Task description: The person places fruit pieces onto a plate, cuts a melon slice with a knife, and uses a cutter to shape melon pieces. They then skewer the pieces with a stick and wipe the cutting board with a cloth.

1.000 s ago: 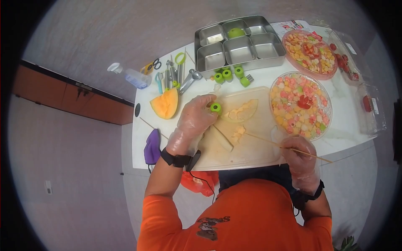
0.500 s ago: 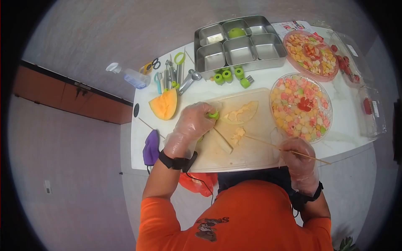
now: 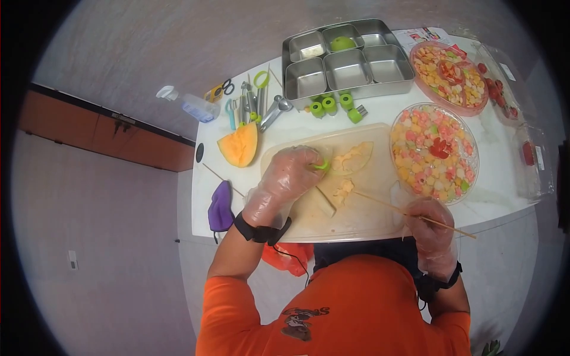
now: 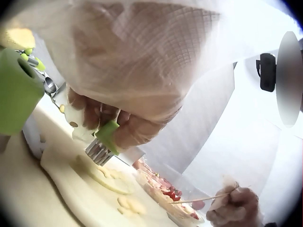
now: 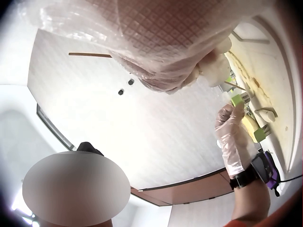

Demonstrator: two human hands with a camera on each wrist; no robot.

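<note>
In a clear plastic glove, the left hand (image 3: 288,178) pinches a small cutter (image 4: 108,137) with a green grip and a metal end, over the cutting board (image 3: 380,142). Right of it lies a melon rind piece (image 3: 360,157) with cut-out edges; small melon pieces (image 3: 343,191) sit below that. A pale rind strip (image 3: 326,202) is near the left fingers. The gloved right hand (image 3: 432,234) grips a thin wooden skewer (image 3: 380,203) at the board's right edge, its far tip by the small pieces.
Cut fruit fills a clear round dish (image 3: 472,139) at right and a pink tray (image 3: 423,83) behind it. A steel tray (image 3: 380,93), green cutters (image 3: 329,104), an orange melon wedge (image 3: 239,146), several tools, a spray bottle (image 3: 199,108) and a purple item (image 3: 220,207) surround the board.
The left hand has moved slightly right with the green cutter, which is now tilted and more covered by the fingers. The right hand keeps its grip on the skewer. The head view has shifted a little.
</note>
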